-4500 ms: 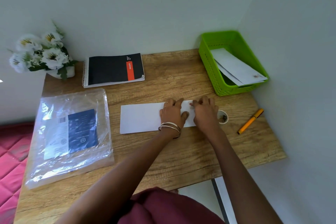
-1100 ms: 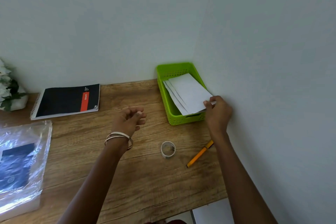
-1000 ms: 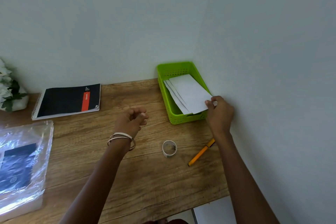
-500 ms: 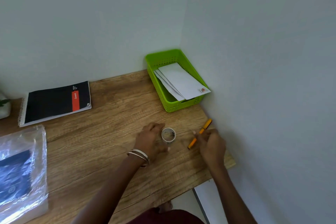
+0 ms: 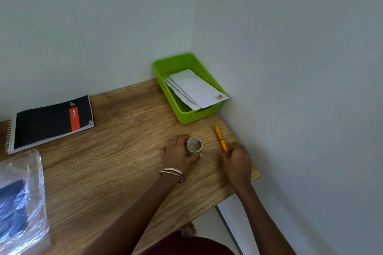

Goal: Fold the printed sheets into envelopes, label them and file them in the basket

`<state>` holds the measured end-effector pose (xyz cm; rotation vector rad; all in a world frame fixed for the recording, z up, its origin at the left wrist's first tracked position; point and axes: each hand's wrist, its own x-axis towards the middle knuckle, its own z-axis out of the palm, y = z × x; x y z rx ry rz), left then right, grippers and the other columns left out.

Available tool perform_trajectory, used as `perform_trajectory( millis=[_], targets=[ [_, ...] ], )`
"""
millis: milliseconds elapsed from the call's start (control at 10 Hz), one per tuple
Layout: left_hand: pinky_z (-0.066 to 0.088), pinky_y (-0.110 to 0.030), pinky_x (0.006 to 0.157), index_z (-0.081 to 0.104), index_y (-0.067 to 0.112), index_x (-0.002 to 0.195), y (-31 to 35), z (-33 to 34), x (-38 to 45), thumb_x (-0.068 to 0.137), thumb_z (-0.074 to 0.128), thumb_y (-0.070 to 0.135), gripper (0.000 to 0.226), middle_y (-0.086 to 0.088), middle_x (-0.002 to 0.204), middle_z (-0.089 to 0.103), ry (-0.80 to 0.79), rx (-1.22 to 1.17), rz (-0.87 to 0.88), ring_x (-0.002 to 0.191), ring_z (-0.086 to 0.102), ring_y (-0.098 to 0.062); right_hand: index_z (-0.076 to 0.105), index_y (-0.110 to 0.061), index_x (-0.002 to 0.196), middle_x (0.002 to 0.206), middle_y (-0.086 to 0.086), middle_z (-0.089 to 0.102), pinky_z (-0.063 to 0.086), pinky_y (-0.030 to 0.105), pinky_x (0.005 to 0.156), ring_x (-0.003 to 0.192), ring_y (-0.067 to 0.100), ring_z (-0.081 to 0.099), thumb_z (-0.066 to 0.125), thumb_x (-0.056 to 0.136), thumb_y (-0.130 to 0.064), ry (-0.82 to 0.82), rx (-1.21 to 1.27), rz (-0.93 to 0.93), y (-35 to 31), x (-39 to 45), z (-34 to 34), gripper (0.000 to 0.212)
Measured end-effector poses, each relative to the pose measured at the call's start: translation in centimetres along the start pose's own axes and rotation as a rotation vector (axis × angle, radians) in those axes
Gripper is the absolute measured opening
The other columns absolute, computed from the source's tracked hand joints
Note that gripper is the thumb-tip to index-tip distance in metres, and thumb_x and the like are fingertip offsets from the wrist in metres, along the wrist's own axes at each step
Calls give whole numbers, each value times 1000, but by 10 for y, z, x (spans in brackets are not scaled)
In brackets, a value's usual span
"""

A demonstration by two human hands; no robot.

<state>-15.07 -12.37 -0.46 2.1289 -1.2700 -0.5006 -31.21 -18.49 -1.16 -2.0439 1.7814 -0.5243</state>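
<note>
The green basket stands in the far right corner of the wooden desk, with several white envelopes lying in it; the top one bears a small red sticker at its near corner. My left hand grips a small roll of tape between thumb and fingers, the roll still on the desk. My right hand pinches the near end of an orange pen, which lies on the desk pointing away towards the basket.
A black spiral notebook with an orange label lies at the back left. A clear plastic pack with a blue insert sits at the left edge. Walls close in behind and to the right of the desk.
My right hand let go of the envelope in the basket and came down to take the pen. My left hand dropped onto the desk and closed on the tape roll.
</note>
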Motion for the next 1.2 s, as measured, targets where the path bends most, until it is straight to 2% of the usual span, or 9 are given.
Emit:
perform_trajectory(
  millis=[100, 300, 500, 600, 700, 800, 900, 1000, 1200],
  targets=[
    [11, -26, 72, 54, 24, 115, 15, 13, 9, 65, 75, 49, 60, 4, 118, 54, -16, 11, -6, 114, 42, -16, 64, -4, 91, 86, 12, 60, 46, 39, 72, 80, 29, 56, 67, 78, -16, 22, 30, -17, 13, 5, -5, 18],
    [29, -36, 85, 55, 20, 115, 35, 41, 23, 65, 76, 45, 60, -2, 119, 52, 30, -58, -64, 115, 44, -22, 63, -7, 88, 85, 9, 59, 45, 43, 76, 82, 29, 56, 60, 75, -21, 70, 101, -82, 20, 16, -8, 20],
    [29, -35, 81, 55, 22, 113, 33, 49, 25, 60, 73, 54, 64, -1, 116, 51, 53, -85, -78, 112, 45, -22, 59, -9, 89, 89, 8, 57, 35, 37, 81, 86, 28, 53, 65, 81, -16, 103, 135, -43, 24, 16, 4, 12],
    [27, -34, 81, 56, 22, 112, 32, 50, 25, 51, 50, 72, 79, -1, 115, 51, 61, -102, -70, 111, 45, -21, 59, -9, 89, 89, 7, 55, 32, 36, 80, 87, 27, 52, 67, 82, -17, 111, 94, -62, 23, 16, 6, 13],
    [29, -35, 82, 56, 22, 112, 32, 51, 25, 49, 43, 74, 83, -2, 115, 52, 88, -99, -69, 110, 45, -23, 58, -10, 89, 89, 7, 54, 28, 33, 78, 87, 26, 51, 67, 81, -17, 107, 99, -69, 25, 16, 5, 13],
    [29, -36, 82, 56, 22, 114, 32, 50, 23, 48, 45, 75, 85, -2, 115, 51, 80, -93, -67, 111, 45, -23, 59, -10, 89, 89, 7, 55, 27, 32, 78, 87, 26, 52, 67, 80, -19, 84, 113, -76, 24, 16, 2, 15],
    [30, -37, 84, 55, 23, 117, 32, 47, 23, 50, 62, 68, 81, -3, 117, 50, 52, -107, -68, 113, 44, -23, 60, -11, 91, 90, 5, 55, 33, 34, 81, 87, 24, 53, 65, 80, -23, 58, 183, -79, 25, 17, 0, 17],
    [33, -38, 87, 53, 22, 121, 33, 43, 23, 54, 79, 53, 78, -3, 119, 49, 16, -96, -70, 114, 43, -24, 61, -13, 93, 89, 0, 56, 47, 47, 79, 84, 22, 55, 64, 80, -28, 58, 251, -90, 26, 16, -6, 20],
    [47, -40, 81, 58, 14, 117, 15, 23, 22, 62, 81, 38, 63, -10, 110, 51, 133, -154, 84, 98, 54, -27, 64, -11, 94, 90, 5, 61, 49, 49, 76, 85, 25, 57, 64, 88, -24, 222, 282, -201, 8, 16, -24, 14]
  ],
)
